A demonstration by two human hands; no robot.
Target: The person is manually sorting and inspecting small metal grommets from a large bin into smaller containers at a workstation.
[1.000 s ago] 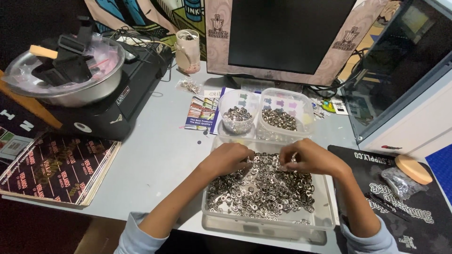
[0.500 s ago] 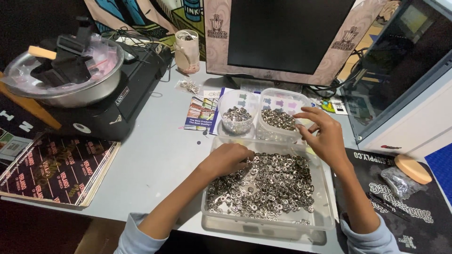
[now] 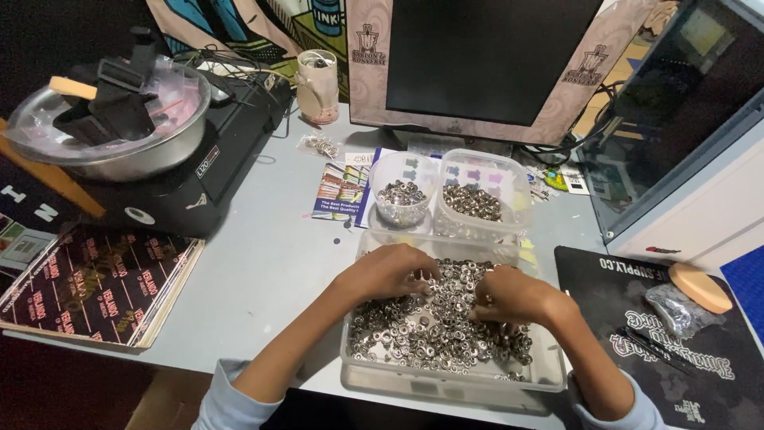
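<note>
On grey desk, clear tray (image 3: 549,374) holds shiny metal rings (image 3: 430,326) (heaped) — both hands' fingers (image 3: 414,263) curled, grasp unclear.

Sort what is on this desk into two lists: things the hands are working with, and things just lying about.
In use:
left hand
right hand
clear tray of small metal rings
round tub of rings
square tub of rings

Lying about:
monitor
steel bowl
black mat
leaflet

Both forearms reach forward; the left hand (image 3: 387,272) and right hand (image 3: 513,295) lie palm-down, fingers curled, close together.
</note>
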